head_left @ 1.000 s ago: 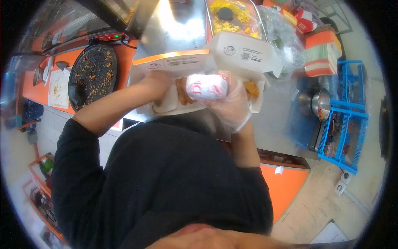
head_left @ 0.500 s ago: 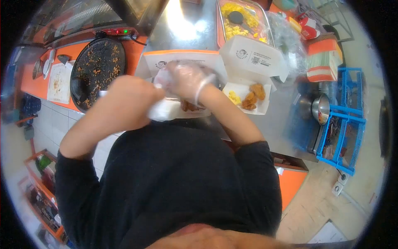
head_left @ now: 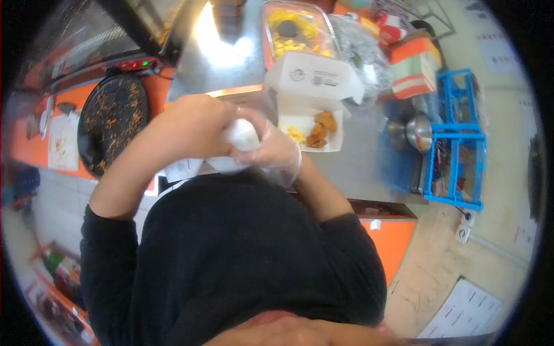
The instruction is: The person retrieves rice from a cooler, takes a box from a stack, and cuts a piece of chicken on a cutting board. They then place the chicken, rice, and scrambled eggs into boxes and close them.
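Note:
My left hand (head_left: 199, 124), bare, is closed at the chest-side edge of the counter, its fingers curled against a white round-ended object (head_left: 243, 135). My right hand (head_left: 277, 151), in a clear plastic glove, wraps round the same object from the other side. The kind of object cannot be made out. Behind and below my hands is a white carton (head_left: 231, 92) with an orange edge, mostly hidden. Just right of them stands an open takeaway box (head_left: 339, 106), its lid up, with fried chicken pieces (head_left: 323, 124) and some yellow food (head_left: 296, 135) inside.
At left lies a round black pan (head_left: 112, 124) with brown crumbs. A tray of yellow food (head_left: 306, 34) stands at the back beside a clear plastic bag (head_left: 352, 55). On the right are a metal bowl (head_left: 420, 131) and a blue rack (head_left: 457, 135).
My right hand has left the inside of the carton and come back to meet my left hand at the white object. The whole view has shifted, and the counter things appear further left.

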`<state>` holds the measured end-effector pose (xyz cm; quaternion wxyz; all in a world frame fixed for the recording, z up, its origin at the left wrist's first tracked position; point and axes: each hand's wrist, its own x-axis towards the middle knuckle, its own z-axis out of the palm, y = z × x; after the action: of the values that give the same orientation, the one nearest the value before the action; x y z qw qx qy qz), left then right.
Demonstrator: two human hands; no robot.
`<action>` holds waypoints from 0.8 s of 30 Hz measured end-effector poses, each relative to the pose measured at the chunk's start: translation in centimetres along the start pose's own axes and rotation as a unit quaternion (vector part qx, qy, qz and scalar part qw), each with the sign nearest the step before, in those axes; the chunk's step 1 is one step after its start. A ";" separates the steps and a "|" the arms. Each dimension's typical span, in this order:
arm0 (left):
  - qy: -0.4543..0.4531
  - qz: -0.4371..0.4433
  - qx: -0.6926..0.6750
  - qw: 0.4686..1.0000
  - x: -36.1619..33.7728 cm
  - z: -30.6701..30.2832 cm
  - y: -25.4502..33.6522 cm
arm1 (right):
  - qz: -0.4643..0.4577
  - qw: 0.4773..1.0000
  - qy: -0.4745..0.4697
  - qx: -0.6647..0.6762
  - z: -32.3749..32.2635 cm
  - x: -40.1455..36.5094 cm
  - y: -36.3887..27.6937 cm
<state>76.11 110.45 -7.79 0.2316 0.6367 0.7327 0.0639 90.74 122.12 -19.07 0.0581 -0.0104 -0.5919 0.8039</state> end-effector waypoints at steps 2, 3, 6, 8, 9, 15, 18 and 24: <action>0.000 0.056 -0.030 0.998 0.7 1.0 0.6 | 0.132 0.983 0.049 0.120 -1.5 -3.6 0.4; 0.006 0.067 -0.030 0.997 0.3 0.5 0.7 | 0.121 0.980 0.104 0.115 -1.9 -5.3 -1.3; 0.020 0.091 -0.128 0.987 -2.2 -1.0 0.0 | 0.086 0.964 0.206 0.146 -5.4 -9.7 -5.6; 0.113 0.085 -0.185 0.973 -4.7 -0.8 -2.0 | 0.096 0.938 0.331 0.011 -7.8 -10.5 -7.8; 0.115 0.089 -0.186 0.972 -6.0 -0.2 -3.2 | 0.095 0.938 0.334 0.007 -8.7 -10.0 -8.0; 0.112 -0.037 -0.333 0.936 -12.9 5.1 -8.4 | 0.018 0.730 0.231 -0.643 -10.7 -5.0 -3.0; 0.126 -0.211 -0.191 0.950 -13.6 6.4 -8.7 | 0.033 0.760 0.194 -0.619 -11.8 -3.0 1.8; 0.006 -0.296 -0.129 0.946 -10.1 11.4 -9.7 | 0.274 0.929 0.237 -0.080 -13.3 -2.1 3.5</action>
<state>72.98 96.67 -18.99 0.3158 0.3550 0.8753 0.0902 93.64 133.54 -26.53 -0.0271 -0.3670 -0.5977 0.7123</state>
